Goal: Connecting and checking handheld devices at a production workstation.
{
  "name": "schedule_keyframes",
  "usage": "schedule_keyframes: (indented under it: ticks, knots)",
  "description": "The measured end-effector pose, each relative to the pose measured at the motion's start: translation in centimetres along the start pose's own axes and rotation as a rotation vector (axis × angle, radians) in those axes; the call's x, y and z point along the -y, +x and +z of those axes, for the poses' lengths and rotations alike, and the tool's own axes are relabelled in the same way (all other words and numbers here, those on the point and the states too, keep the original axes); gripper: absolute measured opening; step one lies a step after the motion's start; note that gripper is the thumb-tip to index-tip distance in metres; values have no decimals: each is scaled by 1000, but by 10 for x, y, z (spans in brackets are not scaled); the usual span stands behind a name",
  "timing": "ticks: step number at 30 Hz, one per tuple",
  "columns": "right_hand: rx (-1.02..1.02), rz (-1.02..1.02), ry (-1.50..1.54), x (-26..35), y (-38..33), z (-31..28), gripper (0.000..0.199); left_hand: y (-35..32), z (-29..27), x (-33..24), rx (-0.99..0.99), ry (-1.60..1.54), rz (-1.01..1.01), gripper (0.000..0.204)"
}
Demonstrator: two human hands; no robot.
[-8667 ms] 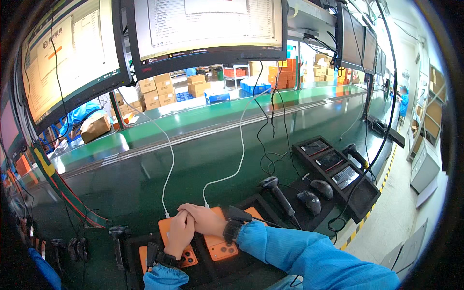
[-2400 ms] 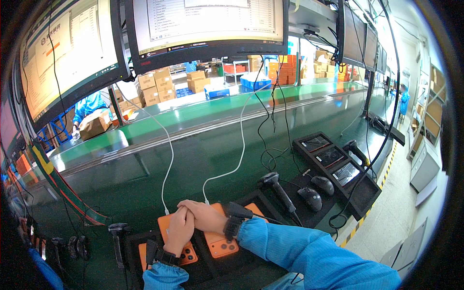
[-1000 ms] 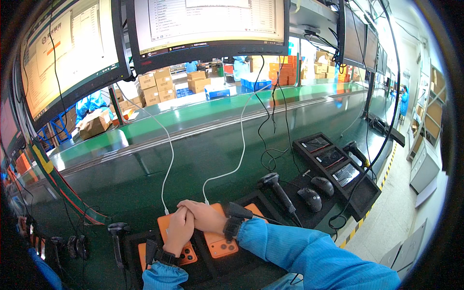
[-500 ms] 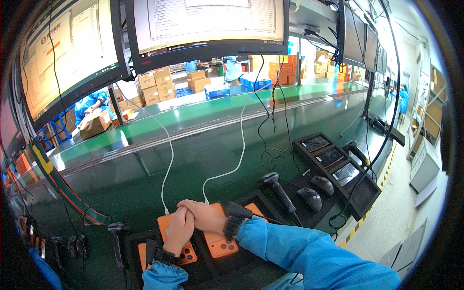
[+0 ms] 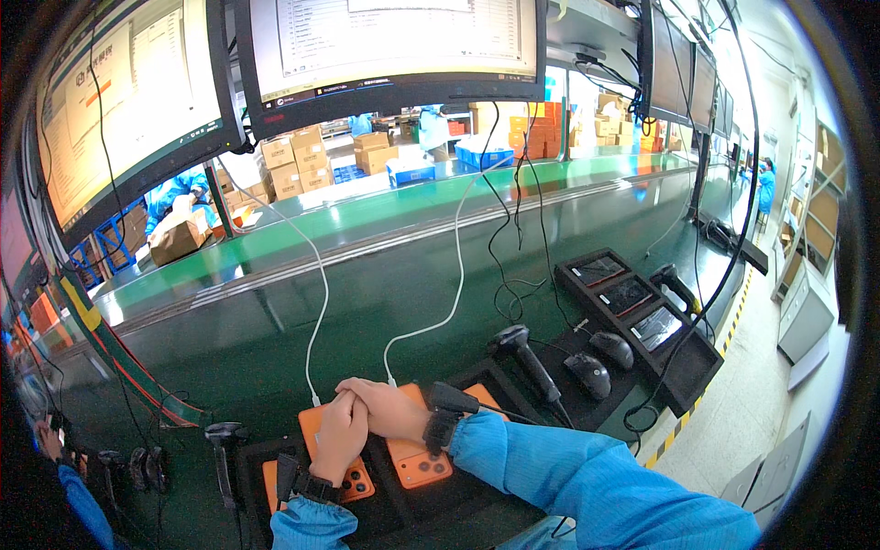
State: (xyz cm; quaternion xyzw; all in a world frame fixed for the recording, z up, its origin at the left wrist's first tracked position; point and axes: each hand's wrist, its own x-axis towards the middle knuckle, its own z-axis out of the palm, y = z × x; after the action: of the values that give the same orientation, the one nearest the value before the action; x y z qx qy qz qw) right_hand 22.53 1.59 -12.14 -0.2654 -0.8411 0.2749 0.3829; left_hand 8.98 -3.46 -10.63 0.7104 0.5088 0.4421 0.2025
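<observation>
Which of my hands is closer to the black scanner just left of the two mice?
Right. Your right hand is left of the black scanner and a little nearer your body; your left hand, touching the right, is farther left.

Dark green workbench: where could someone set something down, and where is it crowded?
Bare: the dark green workbench between the two thin white cables, beyond the overlapping hands; also left of the left cable, beyond a black pistol-shaped scanner.
Crowded: the near edge, flat orange phones beneath the hands; the right, another scanner, rounded black mice and a black compartmented tray.
</observation>
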Motion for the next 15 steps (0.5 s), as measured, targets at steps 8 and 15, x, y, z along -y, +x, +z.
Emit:
schedule_keyframes:
  ticks: [8,15]
  knots:
    - [-13,-5,-9,-3,0,1,40,1,0,-1,-6,-2,13,25]
    - [1,1,2,-2,0,0,38,1,1,-1,-6,-3,11,25]
